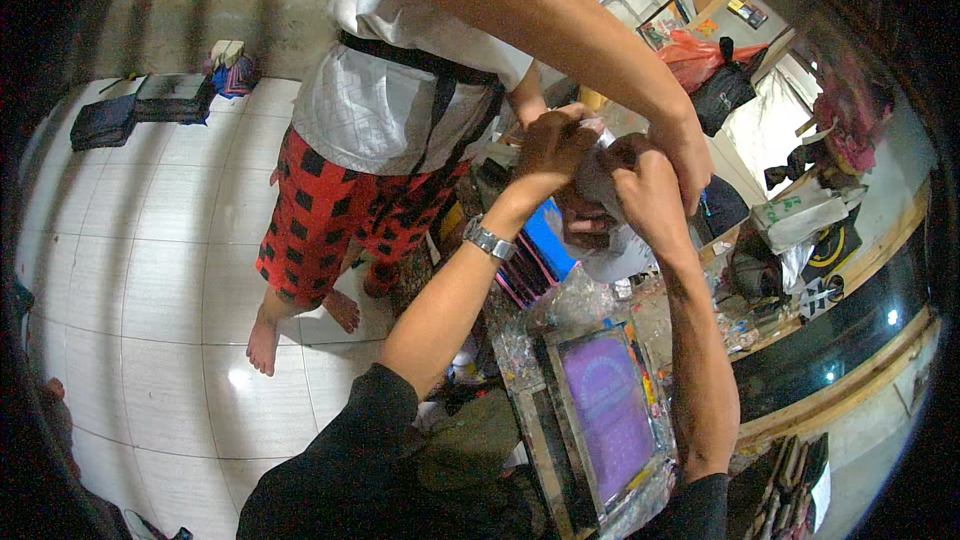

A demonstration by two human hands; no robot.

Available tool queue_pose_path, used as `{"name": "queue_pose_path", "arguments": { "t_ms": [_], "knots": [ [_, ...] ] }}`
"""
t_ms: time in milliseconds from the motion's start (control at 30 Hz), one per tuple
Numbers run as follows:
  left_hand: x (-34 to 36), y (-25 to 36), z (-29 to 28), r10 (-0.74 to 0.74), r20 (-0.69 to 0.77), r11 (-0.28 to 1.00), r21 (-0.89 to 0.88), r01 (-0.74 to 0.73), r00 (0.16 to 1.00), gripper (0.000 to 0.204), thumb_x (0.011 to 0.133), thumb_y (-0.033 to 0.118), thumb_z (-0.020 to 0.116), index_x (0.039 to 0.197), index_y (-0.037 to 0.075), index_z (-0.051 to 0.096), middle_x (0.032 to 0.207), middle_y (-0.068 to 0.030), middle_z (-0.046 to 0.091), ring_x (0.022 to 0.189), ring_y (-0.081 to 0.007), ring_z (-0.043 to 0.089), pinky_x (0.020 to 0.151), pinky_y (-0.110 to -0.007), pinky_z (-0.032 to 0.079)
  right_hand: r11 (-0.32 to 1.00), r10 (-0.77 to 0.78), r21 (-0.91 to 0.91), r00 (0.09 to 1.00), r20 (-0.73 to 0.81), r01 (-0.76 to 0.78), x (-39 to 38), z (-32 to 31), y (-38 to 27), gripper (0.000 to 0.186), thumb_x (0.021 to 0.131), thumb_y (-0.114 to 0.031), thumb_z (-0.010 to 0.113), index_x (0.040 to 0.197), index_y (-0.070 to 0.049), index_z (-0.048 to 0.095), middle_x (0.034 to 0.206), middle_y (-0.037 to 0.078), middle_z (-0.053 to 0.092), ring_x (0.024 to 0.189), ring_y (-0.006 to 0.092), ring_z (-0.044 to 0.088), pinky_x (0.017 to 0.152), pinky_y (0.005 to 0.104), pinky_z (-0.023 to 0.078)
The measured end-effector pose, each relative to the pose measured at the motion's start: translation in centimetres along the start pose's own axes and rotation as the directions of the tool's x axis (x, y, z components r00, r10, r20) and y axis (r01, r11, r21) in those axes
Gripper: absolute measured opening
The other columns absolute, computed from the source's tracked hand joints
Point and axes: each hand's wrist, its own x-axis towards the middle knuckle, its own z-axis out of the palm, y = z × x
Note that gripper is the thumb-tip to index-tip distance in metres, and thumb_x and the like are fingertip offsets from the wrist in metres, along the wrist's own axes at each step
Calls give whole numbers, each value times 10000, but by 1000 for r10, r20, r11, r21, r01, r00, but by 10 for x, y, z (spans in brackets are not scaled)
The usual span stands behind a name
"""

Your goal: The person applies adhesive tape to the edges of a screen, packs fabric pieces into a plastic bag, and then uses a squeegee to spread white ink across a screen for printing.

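Both of my hands are raised over the paint-spattered worktable [575, 305], close to the co-worker's arms. My left hand [555, 148], with a metal watch on its wrist, is closed in a pinch on a thin, whitish see-through plastic [597, 180]. My right hand [643, 183] grips the same plastic from the other side, its fingers curled. The co-worker's forearm [540, 10] crosses above, and one of their hands [585, 222] shows below the plastic. Whether that plastic is a bag or a sheet, I cannot tell.
Below my hands lies a stack of dark pieces with pink edges and a blue top [548, 240]. A wooden screen-printing frame with purple mesh [608, 410] rests nearer. The co-worker [400, 110] stands at left on white tiles. Folded dark cloths [105, 122] lie along the wall.
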Motion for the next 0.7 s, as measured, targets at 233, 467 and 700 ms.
{"name": "queue_pose_path", "arguments": {
  "t_ms": [233,467,700],
  "knots": [
    [-3,10,11,2,-185,1000,-3,-3,983,349,906,353,549,923,19,649,809,-236,662,779,-406,656,684,-461,500,897,-395,-298,893,-216,325,-4,5,-2,138,791,-46,560,841,66,495,787,288,532,783,459,534,711,554,411],
    [0,-6,14,166,-53,924,357,-137,985,269,890,303,564,876,48,648,842,-198,660,810,-375,645,707,-471,506,717,-630,-401,776,-24,570,3,-17,-2,161,803,-97,587,869,17,494,812,231,555,794,434,559,702,515,442],
    [7,-19,21,393,-118,877,347,-333,912,256,877,295,581,878,55,671,859,-201,665,830,-361,653,717,-462,513,852,-373,-298,898,231,431,41,-31,29,283,867,-224,591,891,52,536,854,208,542,830,323,549,751,416,442]
  ]
}}
